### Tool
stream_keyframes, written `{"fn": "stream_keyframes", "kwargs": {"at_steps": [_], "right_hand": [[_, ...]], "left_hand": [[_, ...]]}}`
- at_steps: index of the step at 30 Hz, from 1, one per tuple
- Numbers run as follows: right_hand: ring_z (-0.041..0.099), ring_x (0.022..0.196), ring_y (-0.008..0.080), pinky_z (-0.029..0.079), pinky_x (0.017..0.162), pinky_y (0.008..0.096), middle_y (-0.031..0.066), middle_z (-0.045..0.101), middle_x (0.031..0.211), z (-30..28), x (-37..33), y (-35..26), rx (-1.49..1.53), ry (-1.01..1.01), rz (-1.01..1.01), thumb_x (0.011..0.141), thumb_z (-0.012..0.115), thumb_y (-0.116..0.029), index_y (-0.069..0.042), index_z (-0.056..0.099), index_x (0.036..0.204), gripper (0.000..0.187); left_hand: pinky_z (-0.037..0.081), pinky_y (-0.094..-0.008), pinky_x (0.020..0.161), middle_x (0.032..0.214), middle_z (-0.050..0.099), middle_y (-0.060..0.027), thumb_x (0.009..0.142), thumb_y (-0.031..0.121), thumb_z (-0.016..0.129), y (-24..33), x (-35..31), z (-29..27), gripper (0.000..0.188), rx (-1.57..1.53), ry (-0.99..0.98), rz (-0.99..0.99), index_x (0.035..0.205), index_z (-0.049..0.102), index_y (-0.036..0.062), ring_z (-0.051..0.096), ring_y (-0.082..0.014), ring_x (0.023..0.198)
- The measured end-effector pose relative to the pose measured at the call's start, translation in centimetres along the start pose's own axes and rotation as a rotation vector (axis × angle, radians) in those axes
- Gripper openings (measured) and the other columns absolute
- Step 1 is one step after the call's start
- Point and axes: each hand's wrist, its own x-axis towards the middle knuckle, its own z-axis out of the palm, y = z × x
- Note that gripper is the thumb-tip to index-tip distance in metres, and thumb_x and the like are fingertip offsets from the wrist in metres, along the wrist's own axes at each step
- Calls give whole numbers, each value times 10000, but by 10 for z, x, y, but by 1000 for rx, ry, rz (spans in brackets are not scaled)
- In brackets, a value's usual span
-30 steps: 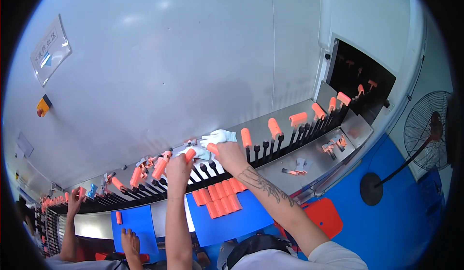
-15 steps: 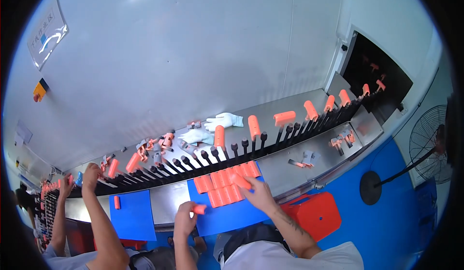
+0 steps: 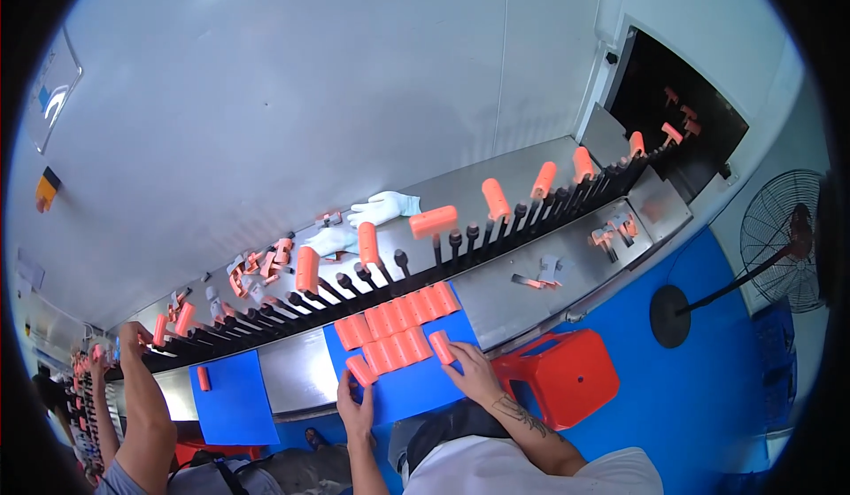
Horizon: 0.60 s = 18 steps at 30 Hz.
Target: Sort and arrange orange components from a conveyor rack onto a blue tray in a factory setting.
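Two rows of curved orange plastic covers (image 3: 397, 350) lie side by side on a blue mat (image 3: 405, 401) in front of me. At the near left end of the rows, my left hand (image 3: 356, 413) pinches one orange cover (image 3: 361, 371) between thumb and finger, low over the mat. To the right of the lower row, my right hand (image 3: 475, 373) grips another orange cover (image 3: 441, 347) by its side, its fingertips closed on the edge. Whether either piece touches the mat I cannot tell.
Behind the mat runs a line of black upright holders (image 3: 472, 240), several topped with orange covers (image 3: 434, 221), leading to a dark opening (image 3: 666, 110). White gloves (image 3: 382, 208) lie beyond. A co-worker's arm (image 3: 144, 398) reaches in at left. A red stool (image 3: 567, 378) and fan (image 3: 779, 243) stand right.
My left hand has brought its cover up against the near row's left end. My right hand has drawn its cover down beside that row. The holders' covers have shifted left; the view has turned too.
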Motion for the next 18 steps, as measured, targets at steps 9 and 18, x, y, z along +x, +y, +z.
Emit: {"fn": "stream_keyframes", "kwargs": {"at_steps": [9,18], "right_hand": [[569,1098,335,460,957,424,138,609,1198,7,1,3,-61,35,11,845,729,-261,-13,618,1191,440],[538,1134,347,438,977,409,156,573,1250,5,7,-13,-274,5,-36,893,677,-326,-11,599,1230,468]], "left_hand": [[487,-316,782,1119,654,-151,896,167,698,-8,6,9,540,-25,-25,0,1368,519,-24,609,-215,928],[485,-290,735,1098,650,-120,915,162,677,-5,4,5,502,32,11,111,1367,533,-1,600,-167,879]]}}
